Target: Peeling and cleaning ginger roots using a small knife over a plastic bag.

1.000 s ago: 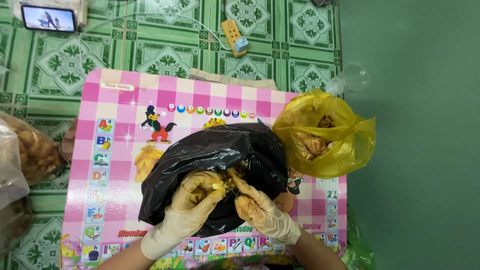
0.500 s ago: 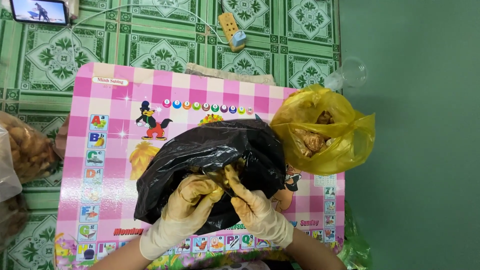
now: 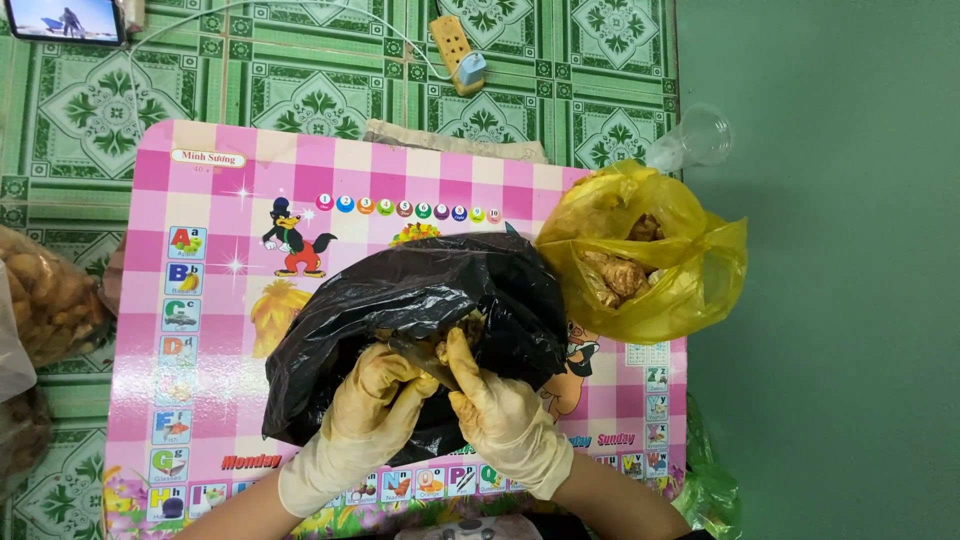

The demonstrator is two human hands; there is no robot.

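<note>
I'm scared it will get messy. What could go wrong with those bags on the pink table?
The black bag lies slumped and open where both gloved hands, left hand and right hand, work a brown piece; bits might spill onto the pink table. The yellow bag gapes open at the table's edge, so it could perhaps tip off. The gloves look smeared and may slip.
</note>
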